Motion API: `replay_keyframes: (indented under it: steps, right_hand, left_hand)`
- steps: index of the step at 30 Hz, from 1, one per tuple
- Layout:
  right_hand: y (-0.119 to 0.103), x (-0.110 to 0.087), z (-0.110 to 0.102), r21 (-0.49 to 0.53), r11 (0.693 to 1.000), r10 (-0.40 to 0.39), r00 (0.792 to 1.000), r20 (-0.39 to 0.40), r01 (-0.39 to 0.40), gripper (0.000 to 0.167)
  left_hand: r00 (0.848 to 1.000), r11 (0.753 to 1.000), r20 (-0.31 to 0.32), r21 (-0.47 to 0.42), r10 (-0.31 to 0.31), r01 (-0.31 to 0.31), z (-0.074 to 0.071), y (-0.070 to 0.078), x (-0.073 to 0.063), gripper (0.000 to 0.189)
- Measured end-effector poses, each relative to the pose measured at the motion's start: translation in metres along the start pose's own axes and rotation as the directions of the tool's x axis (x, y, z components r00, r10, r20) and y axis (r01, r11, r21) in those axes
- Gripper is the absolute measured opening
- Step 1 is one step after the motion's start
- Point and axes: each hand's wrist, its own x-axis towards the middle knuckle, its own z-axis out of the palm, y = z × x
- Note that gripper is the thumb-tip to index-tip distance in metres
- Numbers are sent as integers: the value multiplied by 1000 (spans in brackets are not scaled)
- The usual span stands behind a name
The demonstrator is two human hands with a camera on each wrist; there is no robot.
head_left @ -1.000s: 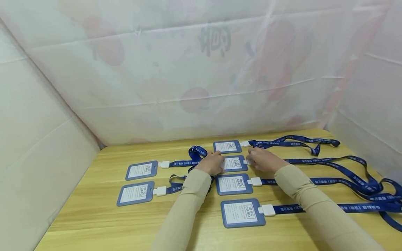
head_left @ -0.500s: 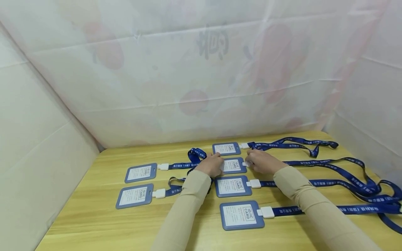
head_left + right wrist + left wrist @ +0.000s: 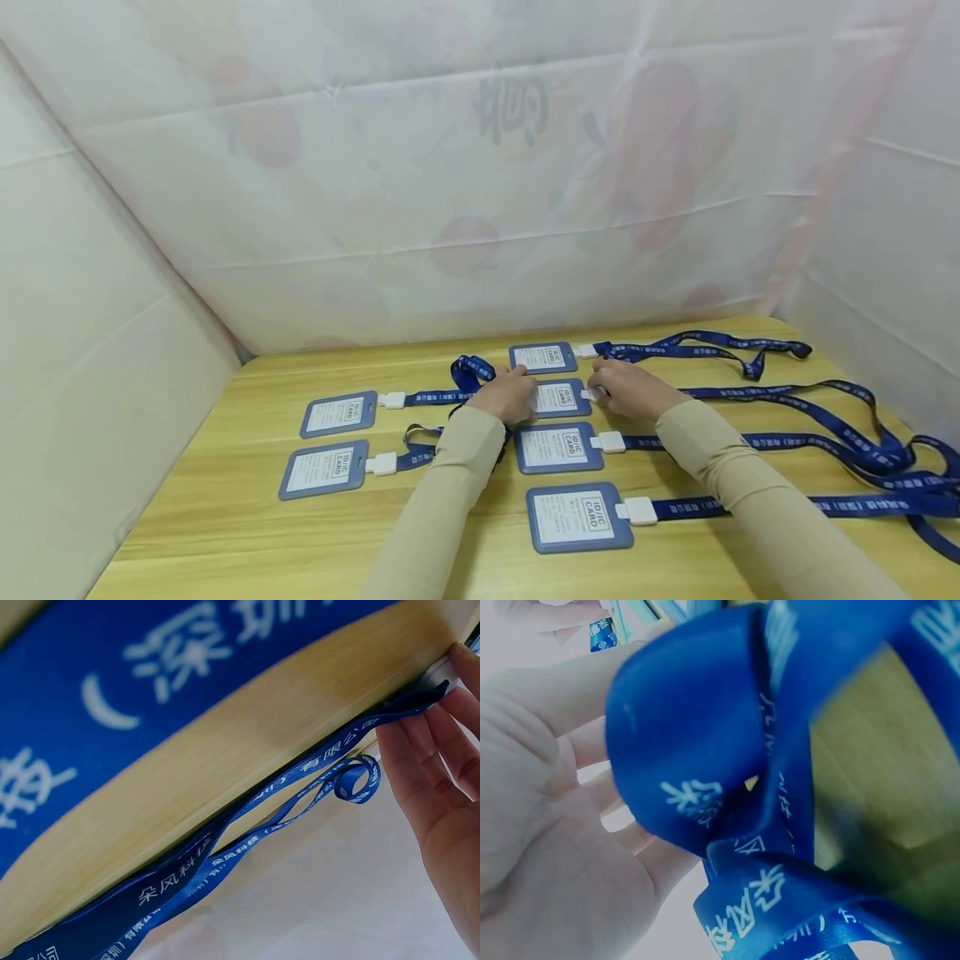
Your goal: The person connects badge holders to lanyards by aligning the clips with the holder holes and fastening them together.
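Two columns of blue ID card holders on lanyards lie flat on the table. My left hand (image 3: 508, 395) holds the left end of the second-farthest card holder (image 3: 561, 397) in the right column, partly covering it. At that holder's right end my right hand (image 3: 632, 388) pinches the white clip (image 3: 441, 672) between thumb and fingers. A blue lanyard (image 3: 330, 754) with white lettering runs away from this clip. In the left wrist view, loops of another lanyard (image 3: 690, 727) hang close beside the left palm and hide part of the fingers.
A farther card holder (image 3: 543, 357) and two nearer ones, a middle holder (image 3: 558, 447) and a front holder (image 3: 580, 517), share the right column. Two more, an upper holder (image 3: 339, 414) and a lower holder (image 3: 324, 469), lie left. Printed white sheeting (image 3: 375, 208) walls the table (image 3: 247, 533).
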Motion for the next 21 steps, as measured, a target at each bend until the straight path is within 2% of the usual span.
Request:
replay_keyframes:
  steps: [8, 21]
  right_hand:
    - [-3, 2, -4, 27, 1000, 9, 1000, 7, -9, 12]
    - [1, 0, -2, 53, 998, 16, 1000, 16, -17, 14]
  left_hand:
    - [1000, 1000, 0, -13, -19, 19, -3, 0, -1, 40]
    - [1000, 1000, 1, 3, 0, 0, 0, 2, -2, 43]
